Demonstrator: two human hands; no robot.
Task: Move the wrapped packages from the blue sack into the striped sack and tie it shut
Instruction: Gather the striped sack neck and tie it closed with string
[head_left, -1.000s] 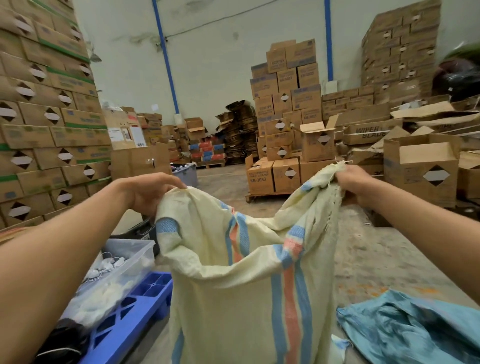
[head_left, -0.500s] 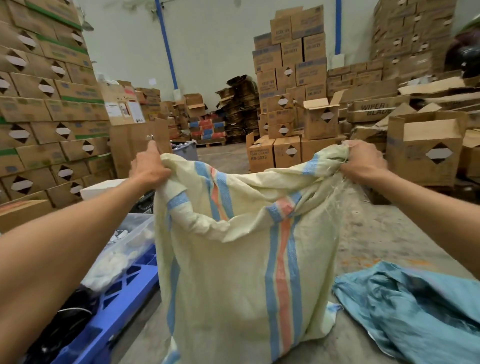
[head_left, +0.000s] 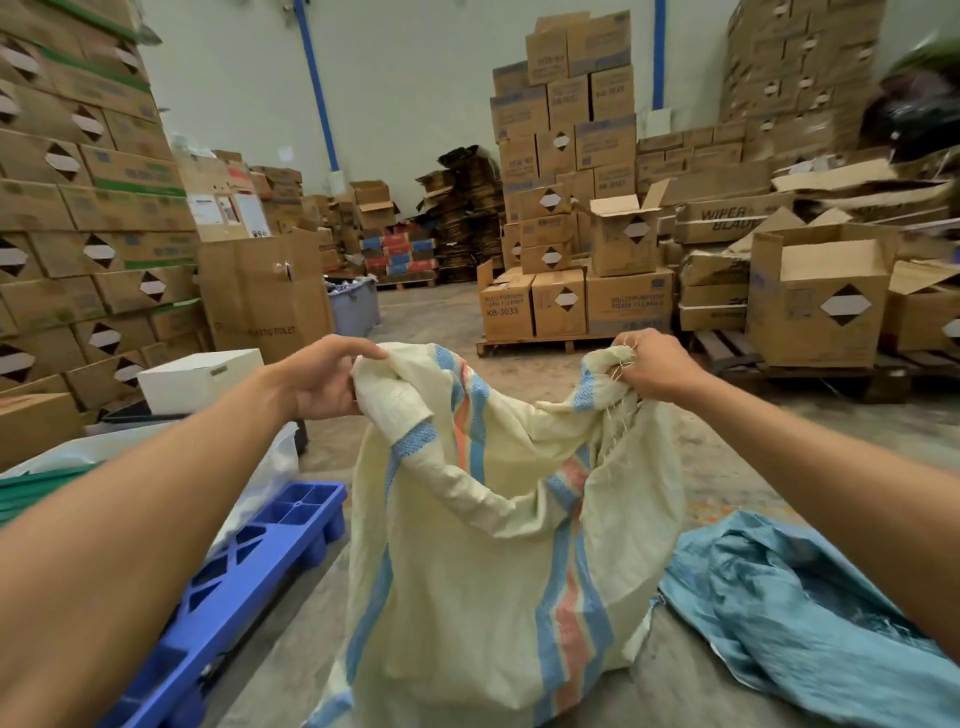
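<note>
Gathering: I have both hands, left hand (head_left: 324, 382) and right hand (head_left: 657, 366), clenched on the cream woven striped sack (head_left: 498, 545) mouth.
Next: bunch the mouth tighter, knot it.

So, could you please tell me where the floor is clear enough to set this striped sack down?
Bare concrete floor runs ahead between the grey bin and wooden pallet. Beside the striped sack it is crowded: blue pallet left, blue sack right.

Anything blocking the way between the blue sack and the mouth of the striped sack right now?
Nothing visible does. The blue sack lies crumpled on the floor just right of the striped sack, with only bare concrete between them. The left hand and right hand each grip the rim, holding the mouth open. No wrapped packages are in view.
</note>
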